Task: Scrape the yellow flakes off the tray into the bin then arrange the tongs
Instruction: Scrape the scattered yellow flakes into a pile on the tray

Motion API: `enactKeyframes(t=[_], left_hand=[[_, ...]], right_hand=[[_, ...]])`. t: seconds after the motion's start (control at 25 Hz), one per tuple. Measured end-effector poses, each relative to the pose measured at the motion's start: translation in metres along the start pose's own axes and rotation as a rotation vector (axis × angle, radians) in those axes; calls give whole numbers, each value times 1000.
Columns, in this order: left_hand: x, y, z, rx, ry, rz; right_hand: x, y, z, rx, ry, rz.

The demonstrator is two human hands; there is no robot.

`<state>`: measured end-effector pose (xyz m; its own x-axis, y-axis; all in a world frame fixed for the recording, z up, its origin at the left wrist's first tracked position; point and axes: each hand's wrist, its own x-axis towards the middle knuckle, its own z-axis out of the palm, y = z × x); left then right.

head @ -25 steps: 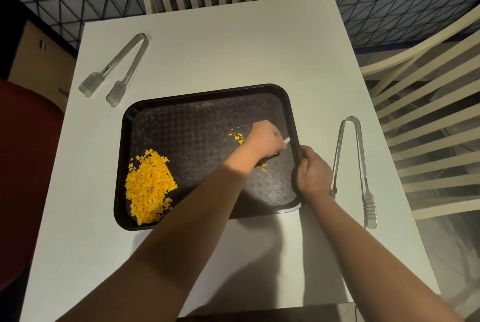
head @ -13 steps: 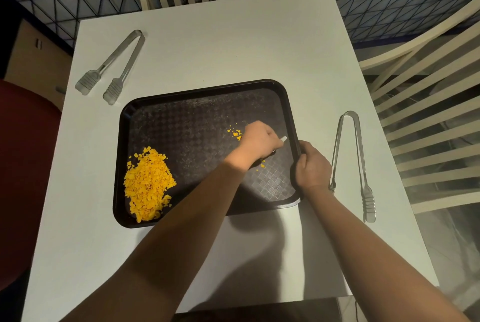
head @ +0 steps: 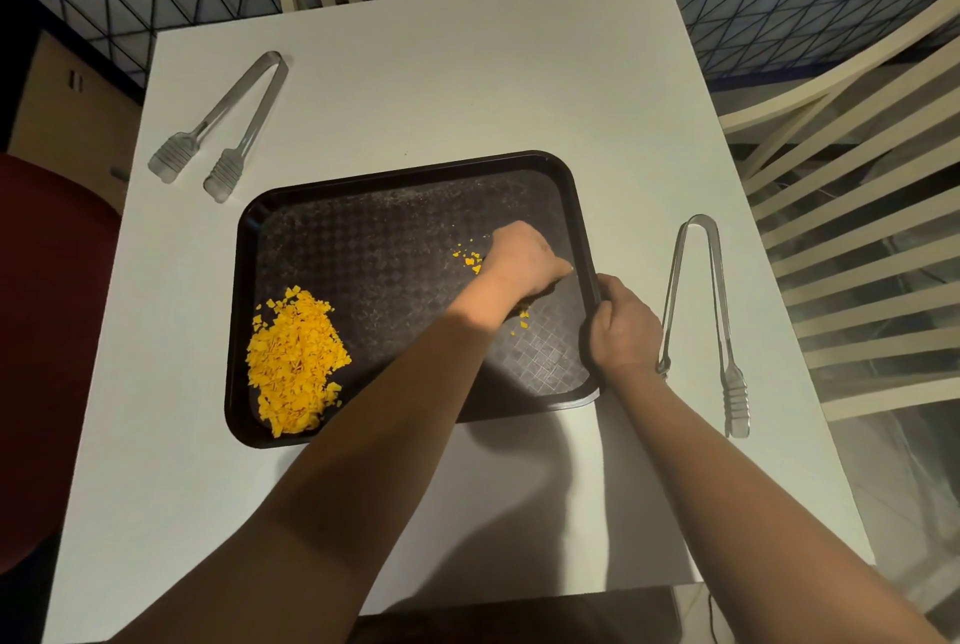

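Just inside the right hand's point(head: 626, 326) grip on the tray rim, the left hand point(head: 524, 261) reaches across the dark tray point(head: 395, 228), fingers curled as if round a small scraper; only a pale tip shows at the knuckles, so I cannot tell what it grasps. The right hand clenches the tray's right edge, holding it down on the white worktop point(head: 467, 72). Main heap of yellow flakes point(head: 296, 363) lies at the tray's left end, well apart from both grips; a few stray flakes point(head: 470, 261) sit touching or just beside the left hand, some partly hidden under the wrist. Risks, as judged: the strays are light, and a fast sweep towards the heap could flick them over the low rim onto the worktop. The left forearm crosses above the tray floor; dropping it could drag or crush flakes beneath. If the right-hand grip slackens while the left pushes, the tray may skid towards the near tongs point(head: 711, 321), which lie just outside the right hand, their tip almost touching the wrist. No bin is visible, so tipping will mean lifting the tray off the worktop, and the heap near one end could slide out early. The far tongs point(head: 228, 124) lie beyond the tray's far left corner, untouched.
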<state>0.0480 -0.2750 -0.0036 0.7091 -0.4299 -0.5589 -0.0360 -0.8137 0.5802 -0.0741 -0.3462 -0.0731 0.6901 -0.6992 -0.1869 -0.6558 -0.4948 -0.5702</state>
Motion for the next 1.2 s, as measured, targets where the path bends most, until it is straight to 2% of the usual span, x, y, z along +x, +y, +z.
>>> enactKeyframes(t=[0.12, 0.36, 0.56, 0.96, 1.2], left_hand=[[-2, 2, 3, 59, -2, 31], [2, 0, 1, 22, -45, 2], [3, 14, -6, 245, -8, 25], [2, 17, -2, 319, -70, 103], [5, 14, 2, 291, 21, 114]], right_hand=[[-1, 0, -1, 7, 10, -16], [0, 0, 0, 8, 16, -18], [0, 0, 0, -1, 11, -19], [-1, 1, 1, 2, 18, -22], [0, 0, 1, -4, 6, -11]])
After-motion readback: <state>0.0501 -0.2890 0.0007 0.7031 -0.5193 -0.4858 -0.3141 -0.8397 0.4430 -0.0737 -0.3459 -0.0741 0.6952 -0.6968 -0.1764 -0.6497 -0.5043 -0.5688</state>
